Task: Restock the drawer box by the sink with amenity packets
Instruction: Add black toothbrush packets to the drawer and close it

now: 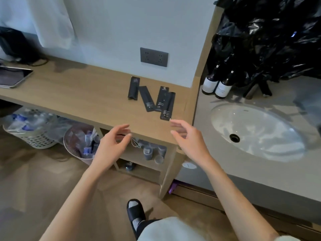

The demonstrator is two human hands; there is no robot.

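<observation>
Several black amenity packets (152, 98) lie side by side on the wooden counter (78, 94), close to its right end. The nearest packet (167, 106) reaches almost to the counter's front edge. My right hand (186, 136) hovers just in front of that packet, fingers loosely spread, holding nothing. My left hand (113, 143) hangs in front of the counter's edge, fingers relaxed and empty. No drawer box is in view.
A white sink (257, 129) sits in the grey top at the right, with two dark bottles (217, 84) and a black plastic bag (269, 37) behind it. Shelves under the counter hold small cups (152, 152). Two baskets (34, 129) stand on the floor at left. A tablet (12, 77) lies at the far left.
</observation>
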